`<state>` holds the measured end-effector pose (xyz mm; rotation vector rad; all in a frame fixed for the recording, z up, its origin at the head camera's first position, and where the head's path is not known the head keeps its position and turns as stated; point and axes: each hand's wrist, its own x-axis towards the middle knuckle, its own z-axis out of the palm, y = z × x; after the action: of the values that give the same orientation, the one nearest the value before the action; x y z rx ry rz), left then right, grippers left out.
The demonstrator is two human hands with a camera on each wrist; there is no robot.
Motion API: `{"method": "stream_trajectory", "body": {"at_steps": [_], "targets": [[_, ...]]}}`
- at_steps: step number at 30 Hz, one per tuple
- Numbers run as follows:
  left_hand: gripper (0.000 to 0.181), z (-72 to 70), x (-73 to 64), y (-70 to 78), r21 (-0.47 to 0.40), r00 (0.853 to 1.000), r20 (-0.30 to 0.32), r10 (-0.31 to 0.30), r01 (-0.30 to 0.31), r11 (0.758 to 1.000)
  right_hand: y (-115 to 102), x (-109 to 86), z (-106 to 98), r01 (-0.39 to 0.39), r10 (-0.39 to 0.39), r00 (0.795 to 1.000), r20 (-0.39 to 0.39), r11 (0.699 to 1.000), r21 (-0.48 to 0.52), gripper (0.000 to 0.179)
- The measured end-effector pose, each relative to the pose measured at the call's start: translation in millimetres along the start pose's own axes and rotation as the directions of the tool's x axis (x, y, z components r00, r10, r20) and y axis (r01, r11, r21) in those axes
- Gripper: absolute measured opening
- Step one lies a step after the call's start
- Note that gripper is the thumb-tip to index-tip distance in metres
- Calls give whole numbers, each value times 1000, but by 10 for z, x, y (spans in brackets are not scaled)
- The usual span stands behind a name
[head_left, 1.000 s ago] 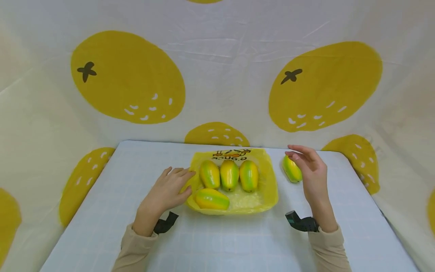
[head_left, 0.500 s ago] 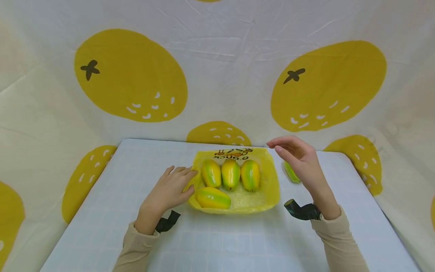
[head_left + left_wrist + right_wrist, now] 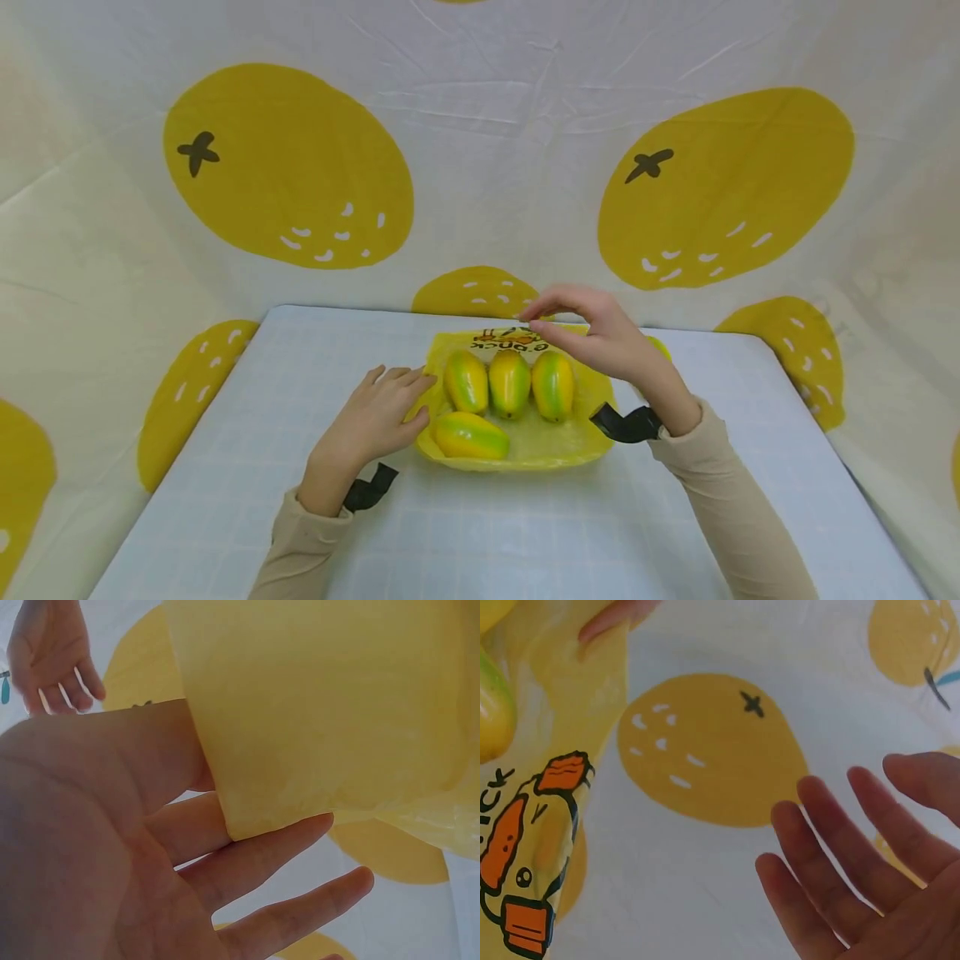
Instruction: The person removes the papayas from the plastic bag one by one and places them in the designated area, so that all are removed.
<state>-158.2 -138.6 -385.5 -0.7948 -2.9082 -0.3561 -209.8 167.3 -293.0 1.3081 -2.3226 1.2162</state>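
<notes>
A yellow plastic bag (image 3: pixel 555 454) with a duck print lies open on the table. Inside it, three glossy yellow-green oval fruits (image 3: pixel 509 385) line up in a row, with another fruit (image 3: pixel 470 436) lying sideways in front. My left hand (image 3: pixel 367 421) rests at the bag's left edge, fingers extended; in the left wrist view the bag's wall covers parts of its upper fingers (image 3: pixel 277 859). Over the bag's back right side hovers my right hand (image 3: pixel 588 333), fingers gently bent and holding nothing. Beyond the right wrist, one more fruit (image 3: pixel 660 347) is mostly hidden.
A pale checked cloth covers the table (image 3: pixel 480 533). Behind and at both sides hangs a white sheet (image 3: pixel 495 167) printed with large yellow fruits. Black straps (image 3: pixel 630 423) sit on both wrists.
My right hand has moved left, from above the fruit beside the bag to over the bag's back right side, and its wrist now hides most of that fruit. The left hand stays put.
</notes>
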Motion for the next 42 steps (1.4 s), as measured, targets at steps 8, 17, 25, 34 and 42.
{"method": "stream_trajectory", "body": {"at_steps": [8, 17, 25, 34, 42], "targets": [[41, 3, 10, -5, -6, 1000, 4, 1, -1, 1000, 150, 197, 233, 143, -150, 971, 187, 988, 50, 21], [41, -3, 1, -7, 0, 1000, 0, 0, 0, 1000, 250, 266, 631, 146, -122, 866, 484, 989, -12, 17], [41, -8, -7, -7, 9, 1000, 9, 0, 0, 1000, 273, 142, 1011, 39, 82, 729, 680, 986, -161, 31], [43, -28, -18, -2, 13, 1000, -1, 3, -3, 1000, 273, -20, 1318, 65, 262, 573, 776, 930, -362, 72], [43, -41, -16, 2, 15, 1000, -9, 8, -8, 1000, 260, -51, 1356, 101, 257, 571, 779, 920, -378, 83]]}}
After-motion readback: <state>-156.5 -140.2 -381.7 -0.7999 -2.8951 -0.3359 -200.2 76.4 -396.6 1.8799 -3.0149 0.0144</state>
